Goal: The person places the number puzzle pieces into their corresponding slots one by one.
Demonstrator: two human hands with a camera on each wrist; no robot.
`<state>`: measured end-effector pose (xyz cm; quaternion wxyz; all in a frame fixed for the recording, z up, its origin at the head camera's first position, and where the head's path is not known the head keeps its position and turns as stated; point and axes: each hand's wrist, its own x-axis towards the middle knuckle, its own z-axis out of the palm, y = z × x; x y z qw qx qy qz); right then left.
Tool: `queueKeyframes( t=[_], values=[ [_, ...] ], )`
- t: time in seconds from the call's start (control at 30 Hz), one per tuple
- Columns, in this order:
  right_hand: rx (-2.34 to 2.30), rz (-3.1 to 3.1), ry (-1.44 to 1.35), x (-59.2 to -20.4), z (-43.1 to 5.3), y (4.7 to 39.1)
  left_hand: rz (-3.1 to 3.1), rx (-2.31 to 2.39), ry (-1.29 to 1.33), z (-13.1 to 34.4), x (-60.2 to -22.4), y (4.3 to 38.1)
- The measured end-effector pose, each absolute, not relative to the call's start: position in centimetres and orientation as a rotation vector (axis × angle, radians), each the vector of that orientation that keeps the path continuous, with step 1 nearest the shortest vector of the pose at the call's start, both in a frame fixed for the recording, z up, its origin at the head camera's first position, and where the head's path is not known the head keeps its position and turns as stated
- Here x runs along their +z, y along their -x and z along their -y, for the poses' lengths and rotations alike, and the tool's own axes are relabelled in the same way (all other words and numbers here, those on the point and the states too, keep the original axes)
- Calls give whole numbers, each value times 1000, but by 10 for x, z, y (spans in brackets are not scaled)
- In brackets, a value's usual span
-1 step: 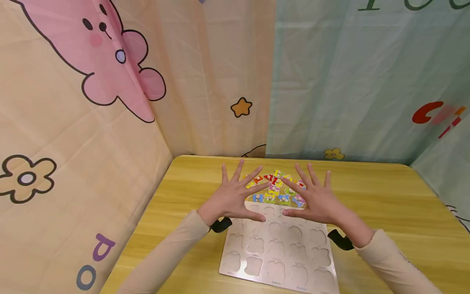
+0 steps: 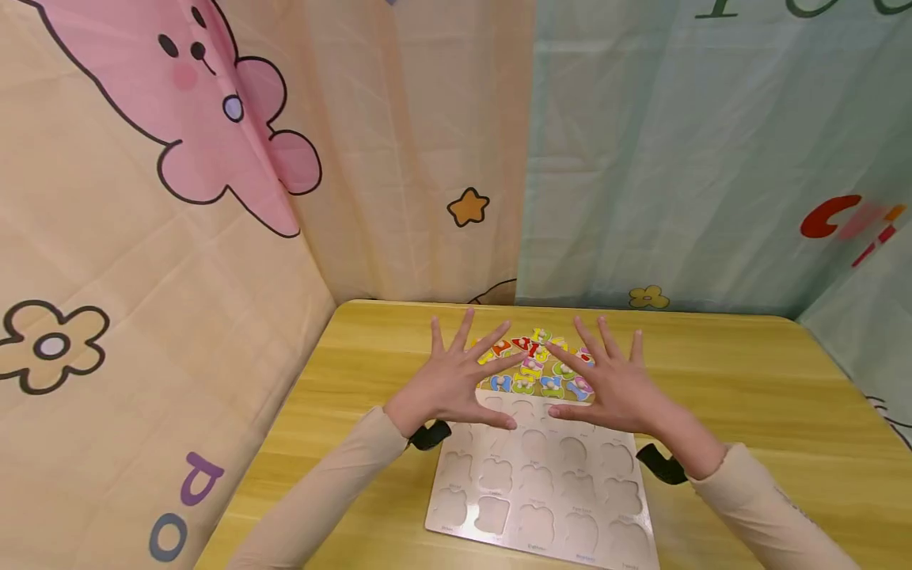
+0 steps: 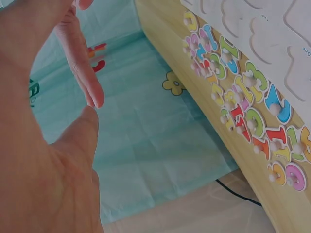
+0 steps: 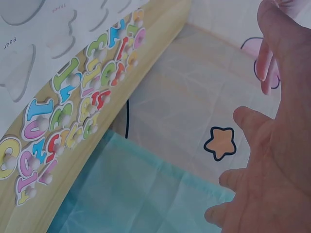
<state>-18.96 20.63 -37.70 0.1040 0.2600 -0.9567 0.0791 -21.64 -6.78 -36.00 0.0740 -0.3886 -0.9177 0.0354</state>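
Both hands are held up with fingers spread, above a pale wooden puzzle board (image 2: 516,507) that has rows of recessed number shapes. The left hand (image 2: 456,380) is over the board's far left part, and it holds nothing. Opposite it, the right hand (image 2: 620,388) hovers over the far right part, also holding nothing. Colourful number pieces (image 2: 523,385) with small round knobs lie in a cluster just beyond the board, partly hidden by the fingers. In the left wrist view a blue piece (image 3: 278,104) lies beside the board's edge; the right wrist view shows a yellow piece (image 4: 8,158).
The wood-grain table (image 2: 727,380) extends to both sides of the board. Printed curtains (image 2: 427,142) hang behind its far edge and along the left. A black strap (image 2: 430,435) is on the left wrist, another black strap (image 2: 663,465) on the right.
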Motion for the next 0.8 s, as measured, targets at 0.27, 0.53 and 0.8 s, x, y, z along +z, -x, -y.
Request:
queueKeyframes(
  t=[0.27, 0.53, 0.8],
  values=[
    [192, 2859, -737, -376, -207, 192, 2780, 183, 1107, 68, -362, 220],
    [187, 2918, -694, -376, -208, 197, 2798, 83, 1067, 73, -370, 222],
    [280, 2911, -659, -389, -223, 214, 2895, -114, 924, 100, -407, 208]
  ],
)
